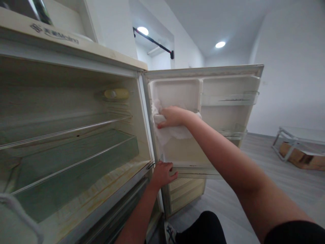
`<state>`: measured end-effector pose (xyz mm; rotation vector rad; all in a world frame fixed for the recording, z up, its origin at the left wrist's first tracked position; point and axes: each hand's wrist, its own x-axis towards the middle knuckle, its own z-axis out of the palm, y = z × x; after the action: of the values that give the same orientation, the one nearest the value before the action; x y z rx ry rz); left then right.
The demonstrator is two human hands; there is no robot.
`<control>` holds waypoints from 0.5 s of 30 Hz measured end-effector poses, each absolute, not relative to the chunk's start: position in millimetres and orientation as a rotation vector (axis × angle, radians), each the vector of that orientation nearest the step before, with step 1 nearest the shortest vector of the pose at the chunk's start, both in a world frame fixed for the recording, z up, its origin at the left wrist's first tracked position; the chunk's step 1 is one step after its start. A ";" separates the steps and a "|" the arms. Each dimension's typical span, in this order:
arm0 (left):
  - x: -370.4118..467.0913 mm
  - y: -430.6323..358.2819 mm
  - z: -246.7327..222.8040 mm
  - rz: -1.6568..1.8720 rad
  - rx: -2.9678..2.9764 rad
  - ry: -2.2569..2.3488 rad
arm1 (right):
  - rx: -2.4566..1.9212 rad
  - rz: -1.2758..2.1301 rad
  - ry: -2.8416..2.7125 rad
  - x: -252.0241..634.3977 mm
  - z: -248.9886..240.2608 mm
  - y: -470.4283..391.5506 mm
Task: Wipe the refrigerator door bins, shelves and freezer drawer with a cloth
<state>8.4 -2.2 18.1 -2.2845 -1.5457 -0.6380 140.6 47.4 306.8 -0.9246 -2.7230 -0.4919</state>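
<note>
Near the hinge side of the open fridge door (228,118), my right hand (172,117) has its fingers wrapped round a white cloth (165,135), which lies against the inner panel and partly hangs below the hand. My left hand (163,173) is lower down, by the bottom corner of that door near the hinge; its fingers are spread and it holds nothing. To the left is the open fridge compartment (142,132), with a glass shelf (66,130) and a greenish clear drawer (83,162) inside. Yellowish stains mark the compartment floor.
A yellow cylindrical part (116,94) sits high inside the fridge. Clear racks (228,99) line the door's outer side. Below, a second door (188,193) stands open. A cardboard box (302,156) lies under a metal-framed table at right. My knee and shoe are at the bottom.
</note>
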 end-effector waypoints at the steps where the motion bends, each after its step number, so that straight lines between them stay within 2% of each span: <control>1: 10.3 -1.6 18.5 -0.636 -2.275 -1.558 | -0.946 -0.475 -2.738 149.2 308.0 49.2; 8: 26.0 4.4 21.1 -0.624 -2.259 -1.634 | -1.321 -0.529 -2.596 189.3 304.4 57.1; 15: 35.6 11.7 18.8 -0.643 -2.199 -1.674 | -1.219 -0.666 -2.535 162.7 296.0 59.5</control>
<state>35.6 11.7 18.8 -2.1990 -1.6743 -0.6432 162.7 59.5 296.0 -1.2185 -2.5348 -0.6656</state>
